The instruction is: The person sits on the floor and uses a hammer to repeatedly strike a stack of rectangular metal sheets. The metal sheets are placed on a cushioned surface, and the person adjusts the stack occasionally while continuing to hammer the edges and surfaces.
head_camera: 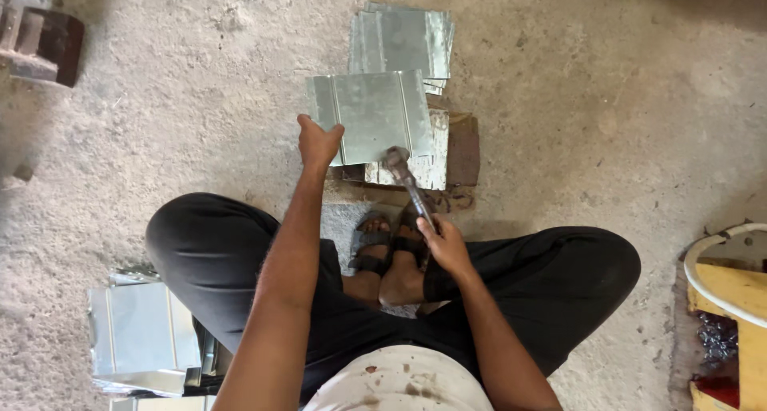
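galvanised sheet metal panel (375, 115), roughly rectangular with two folded ribs running across it, sits on a pale block (427, 151) on the floor, just ahead of the person's feet. left hand (317, 142) pinches the panel's lower left corner, fingers closed on the edge, likely to keep it flat and steady on the block. right hand (444, 243) is wrapped tight around the handle of a hammer (407, 183); the hammer's dark metal head is at the panel's lower right edge, touching or just above it, can't tell which. block looks like a rough, whitish anvil surface, with a brown rusty slab (463, 147) beside it on the right.

behind the panel, further from the person, a stack of similar shiny sheets (403, 39) lies flat on the floor, edges slightly fanned. more sheets of the same kind (140, 331) are piled by the person's left knee, near but apart from the work. person sits cross-legged, dark trousers, grey sandals (371, 247) tucked in close under the hammer handle.

floor (599, 99) is coarse grey concrete, dusty and pitted. dark rusty metal object (44, 43) at the top left, well apart. yellow frame with a white hose (723, 275) at the right edge.
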